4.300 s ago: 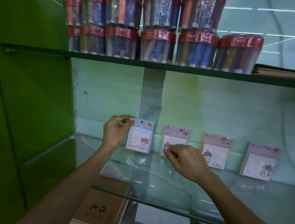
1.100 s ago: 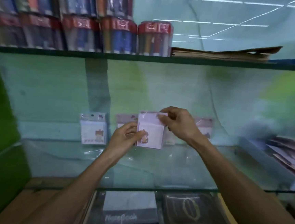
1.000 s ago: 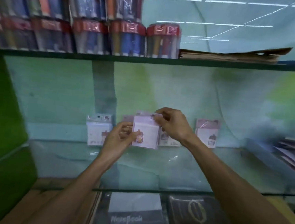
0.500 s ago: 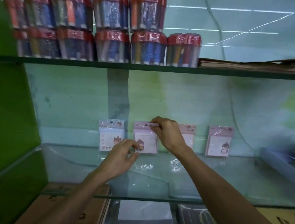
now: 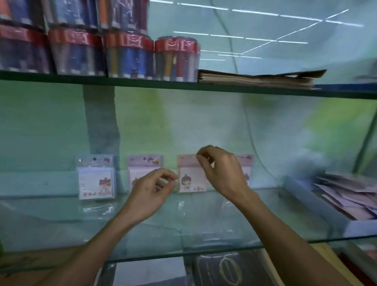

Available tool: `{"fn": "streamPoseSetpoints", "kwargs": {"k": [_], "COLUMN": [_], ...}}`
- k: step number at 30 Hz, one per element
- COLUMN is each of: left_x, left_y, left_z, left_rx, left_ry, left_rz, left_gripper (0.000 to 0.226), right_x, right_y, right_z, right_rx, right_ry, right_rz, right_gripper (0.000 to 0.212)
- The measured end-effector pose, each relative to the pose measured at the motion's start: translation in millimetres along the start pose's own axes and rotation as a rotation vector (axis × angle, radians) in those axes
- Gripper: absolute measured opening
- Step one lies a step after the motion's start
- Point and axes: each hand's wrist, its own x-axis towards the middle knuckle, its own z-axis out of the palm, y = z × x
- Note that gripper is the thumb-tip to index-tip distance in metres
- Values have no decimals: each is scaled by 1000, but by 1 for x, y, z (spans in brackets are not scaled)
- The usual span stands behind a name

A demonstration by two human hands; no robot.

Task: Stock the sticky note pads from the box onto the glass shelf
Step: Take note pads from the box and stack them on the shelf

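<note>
Several sticky note pads lean upright against the back wall on the glass shelf: a blue-white pad, a pink pad, a third pink pad and a fourth pad. My right hand pinches the third pad's top edge and hides most of the fourth. My left hand hovers with loosely curled fingers in front of the second pad, holding nothing, its fingertips near the third pad's left edge. A light blue box with more pads lies on the shelf at the right.
Wrapped tubs of pens and a flat cardboard stack sit on the upper shelf. Notebooks lie under the glass. A green wall closes the left side.
The pink pad I carried in both hands now stands against the wall between the others. My left hand has come off it and dropped lower; my right hand stays at its top.
</note>
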Motion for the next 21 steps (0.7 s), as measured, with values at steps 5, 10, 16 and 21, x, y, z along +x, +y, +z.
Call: {"fn": "streamPoseSetpoints", "kwargs": {"k": [5,10,16,21], "left_x": [19,32,45,52], "left_y": [32,66,105,125], "left_z": [63,133,207,248], "left_rx": [-267,-355,-458,-516], "left_ry": [-69,-170,-249,-297], "left_rz": [-14,12,-11,-72], "left_gripper": [9,11,11,13], "right_x": [-41,-73,-97,-101], "right_y": [53,106,162,189], "right_z": [-50,-100,-156,-175], "right_rx": [-74,-133,-371,-665], "right_ry": [28,31,-35,-256], "right_rz": [128,239,395,544], "right_gripper": [12,13,16,43]}}
